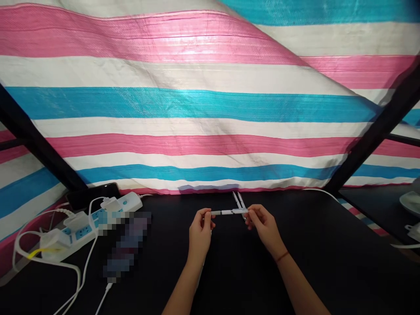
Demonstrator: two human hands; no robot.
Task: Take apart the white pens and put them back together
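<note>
A slim white pen (226, 212) with dark bands stretches level between my two hands, above the black tabletop. My left hand (201, 227) pinches its greyish left end between thumb and fingers. At the other end, my right hand (262, 223) is closed on the pen's clip side. Just behind it, two more white pens (239, 200) lie side by side on the table, their near ends partly hidden by the held pen and my right hand. A thin white thing (201, 275) shows along my left forearm, mostly covered, so I cannot tell its kind.
A white power strip (88, 225) with plugs and white cables (78, 280) lies at the left. Beside it is a blurred-out phone-like object (127, 245) with a cable. A dark phone (101, 194) leans behind. Black frame bars (370, 135) and a striped sheet (197, 105) enclose the table (315, 253).
</note>
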